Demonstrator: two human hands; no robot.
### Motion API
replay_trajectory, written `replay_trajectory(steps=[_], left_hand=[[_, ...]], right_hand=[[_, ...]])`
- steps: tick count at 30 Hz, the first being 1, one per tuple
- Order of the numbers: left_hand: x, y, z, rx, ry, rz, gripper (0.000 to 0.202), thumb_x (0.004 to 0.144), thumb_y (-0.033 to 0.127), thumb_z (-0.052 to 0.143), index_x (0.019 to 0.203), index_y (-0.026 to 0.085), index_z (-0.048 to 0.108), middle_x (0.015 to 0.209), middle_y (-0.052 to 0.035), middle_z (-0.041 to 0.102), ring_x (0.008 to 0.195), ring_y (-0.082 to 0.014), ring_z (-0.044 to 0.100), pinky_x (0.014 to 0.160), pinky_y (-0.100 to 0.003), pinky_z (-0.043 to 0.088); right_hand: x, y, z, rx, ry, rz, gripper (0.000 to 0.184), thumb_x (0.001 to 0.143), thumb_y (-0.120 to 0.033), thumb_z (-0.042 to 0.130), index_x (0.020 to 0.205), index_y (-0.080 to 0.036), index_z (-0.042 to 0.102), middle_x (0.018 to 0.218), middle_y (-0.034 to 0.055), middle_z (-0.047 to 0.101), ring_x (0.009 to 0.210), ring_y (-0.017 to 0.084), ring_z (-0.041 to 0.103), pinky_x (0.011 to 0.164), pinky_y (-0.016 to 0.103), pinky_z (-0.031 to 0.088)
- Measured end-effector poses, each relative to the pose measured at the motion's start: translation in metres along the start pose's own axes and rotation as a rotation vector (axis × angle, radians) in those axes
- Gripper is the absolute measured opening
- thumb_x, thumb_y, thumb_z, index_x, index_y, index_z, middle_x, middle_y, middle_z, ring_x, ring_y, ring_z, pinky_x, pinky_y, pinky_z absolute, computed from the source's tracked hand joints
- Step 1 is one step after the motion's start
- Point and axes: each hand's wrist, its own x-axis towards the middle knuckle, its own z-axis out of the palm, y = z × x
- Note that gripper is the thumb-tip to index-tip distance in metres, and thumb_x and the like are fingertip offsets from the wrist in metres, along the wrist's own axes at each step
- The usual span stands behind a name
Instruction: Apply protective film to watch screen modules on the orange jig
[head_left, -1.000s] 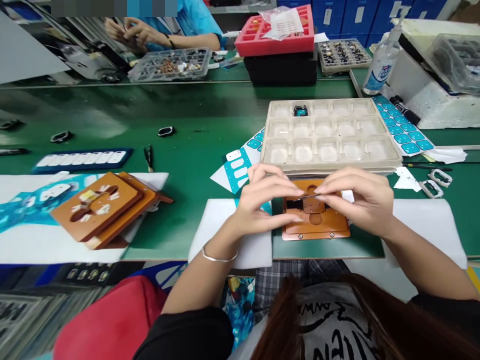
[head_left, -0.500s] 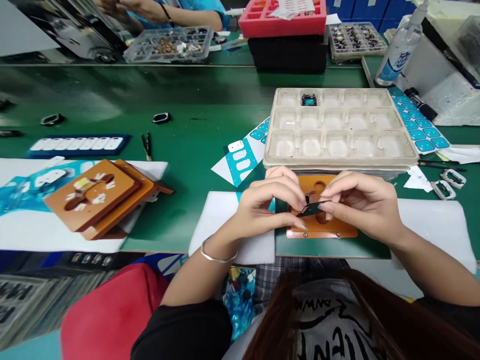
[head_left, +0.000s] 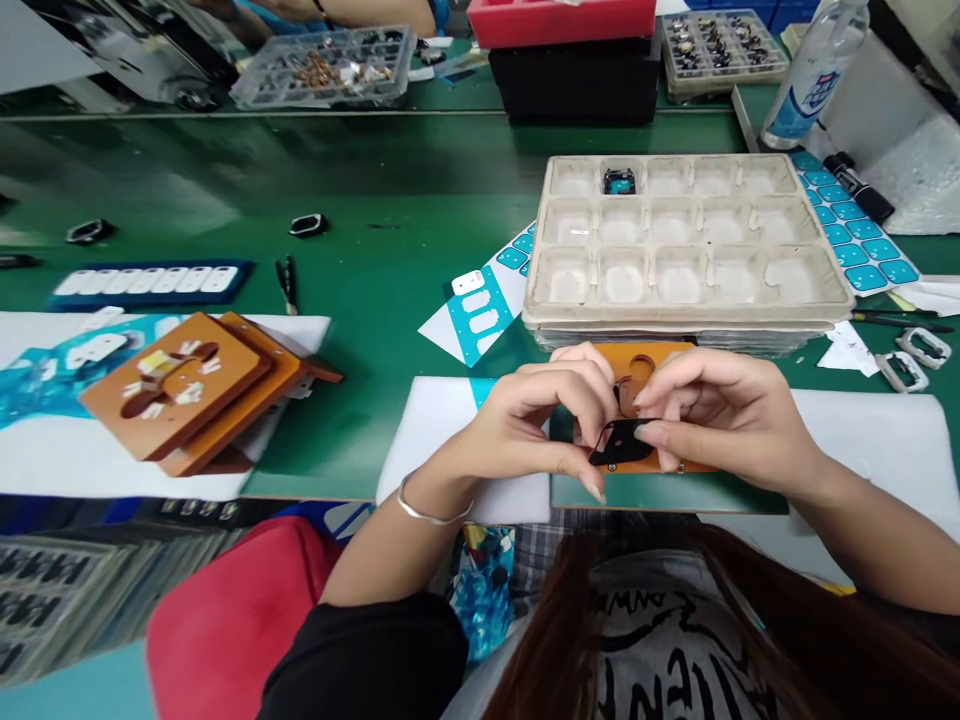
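Black plate (head_left: 622,441): tipped since the earlier frame, baring more of its broad face, and drawn closer to the near edge of the tabletop (head_left: 367,400).
Pale tray (head_left: 686,318): just beyond the orange fixture (head_left: 609,358), one far-row compartment holding a dark-and-blue part (head_left: 620,182).
Near-left corner: orange blocks (head_left: 180,385) stacked askew, black tweezers (head_left: 287,285) just beyond.
Right side: two pale frames (head_left: 902,372) near the edge, a clear bottle (head_left: 814,85) farther back.
In the way: both hands, covering much of the orange fixture.
Right hand (head_left: 727,415): grip pinched on the plate's right end.
Left hand (head_left: 540,410): grip part-spread at the left end (whether it touches, I cannot tell).
Plate's look: thin, flat, dark, rounded at the corners, held tilted above the fixture's near side.
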Motion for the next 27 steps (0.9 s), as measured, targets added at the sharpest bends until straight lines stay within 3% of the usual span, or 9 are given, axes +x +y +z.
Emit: replay_trajectory(steps=[14,18,27], left_hand=[[-0.0014,-0.0011,0.0004,-0.046,0.019,0.034,0.033,0.08,0.04,0.08,0.075,0.02,0.055,0.067,0.0026,0.061,0.072,-0.0123,0.059,0.07,-0.029,0.049],[-0.0013,0.002,0.0007,-0.074,-0.028,0.01,0.033,0.08,0.038,0.08,0.074,0.02,0.053,0.067,0.0026,0.06,0.073,-0.0122,0.057,0.07,-0.029,0.047],[-0.0022,0.0031,0.0018,-0.147,0.016,-0.023,0.04,0.074,0.037,0.086,0.075,0.02,0.05,0.068,0.0042,0.058,0.069,-0.0104,0.056,0.07,-0.027,0.046]], right_hand=[[-0.0031,0.002,-0.0031,-0.105,-0.037,-0.131,0.013,0.083,-0.013,0.076,0.091,-0.023,0.073,0.064,-0.0041,0.067,0.052,0.01,0.063,0.049,0.023,0.049],[-0.0033,0.0023,-0.0022,-0.112,-0.042,-0.116,0.011,0.084,-0.014,0.076,0.09,-0.023,0.073,0.063,-0.0043,0.067,0.051,0.009,0.062,0.05,0.023,0.049],[-0.0071,0.0028,0.0028,-0.04,-0.066,-0.135,0.021,0.086,-0.008,0.072,0.099,-0.024,0.071,0.065,-0.0047,0.069,0.056,0.009,0.066,0.054,0.021,0.052]])
